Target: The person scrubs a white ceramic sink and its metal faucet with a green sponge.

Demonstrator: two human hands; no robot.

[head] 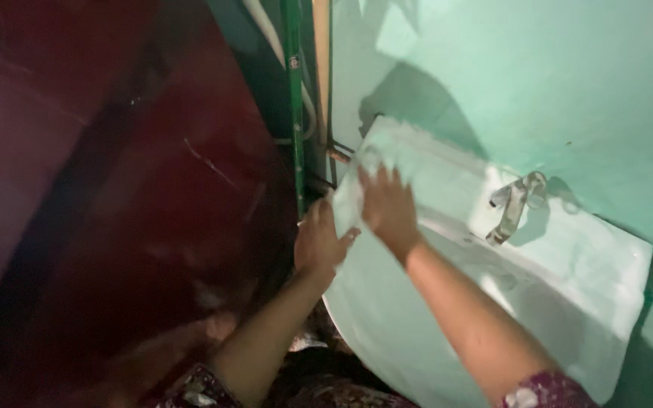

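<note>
A white wash basin (568,287) hangs on a pale green wall (538,75), with a metal tap (514,202) at its back edge. My right hand (387,205) lies flat on the basin's left rim with a pale cloth (360,177) under the fingers. My left hand (319,240) grips the basin's outer left edge, thumb over the rim. Both forearms reach up from the bottom of the view, with patterned dark red sleeves at the lower edge.
A dark red door or panel (115,196) fills the left half. A green metal post (293,106) and a pale pipe (281,53) run between it and the wall. A small pipe stub (338,156) sticks out beside the basin's corner.
</note>
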